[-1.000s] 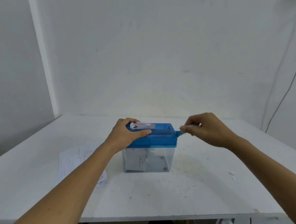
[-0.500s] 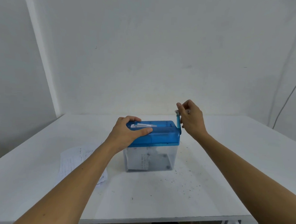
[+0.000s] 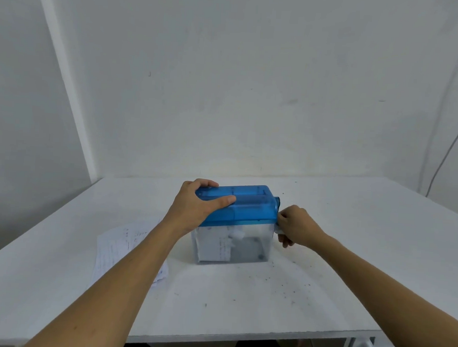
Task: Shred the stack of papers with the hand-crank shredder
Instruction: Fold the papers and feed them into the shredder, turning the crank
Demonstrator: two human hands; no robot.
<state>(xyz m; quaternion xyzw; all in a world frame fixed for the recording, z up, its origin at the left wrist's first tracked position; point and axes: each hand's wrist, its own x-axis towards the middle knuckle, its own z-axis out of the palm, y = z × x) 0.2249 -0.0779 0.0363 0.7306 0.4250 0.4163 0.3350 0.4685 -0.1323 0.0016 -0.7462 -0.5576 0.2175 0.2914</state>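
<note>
Head view, the only one supplied. The shredder (image 3: pixel 247 214) stands on the white desk (image 3: pixel 365 233), its long axis running across the view from left to right. The left hand (image 3: pixel 194 208) grasps the left end of the blue lid (image 3: pixel 250 201): fingers (image 3: pixel 208 183) curled over the far edge, thumb laid along the top on the near side. The right hand (image 3: pixel 298 227) is at the opposite end, its fingers closed in a pinch on the pale knob of the crank (image 3: pixel 277 229), which sits low, beneath its hub on the right end wall. The crank's shaft lies in line with the shredder's long axis, so the turn is judged to sweep in a plane facing the right hand, up and over from this low point.

The clear bin (image 3: pixel 255 250) under the lid holds a hanging sheet and some crumpled white scraps. No paper shows at the top slot, though the left hand covers part of it.

The stack of papers (image 3: pixel 118 244) lies flat on the desk, to the left of the left-hand fingers and nearer the person, partly hidden under the left forearm. The left hand is the nearer of the two to it, and in my judgement it would fetch the next sheet.

Writing: lines of small script on the top sheet and on the sheet in the bin, none legible. No brand or label is seen on the shredder.
</note>
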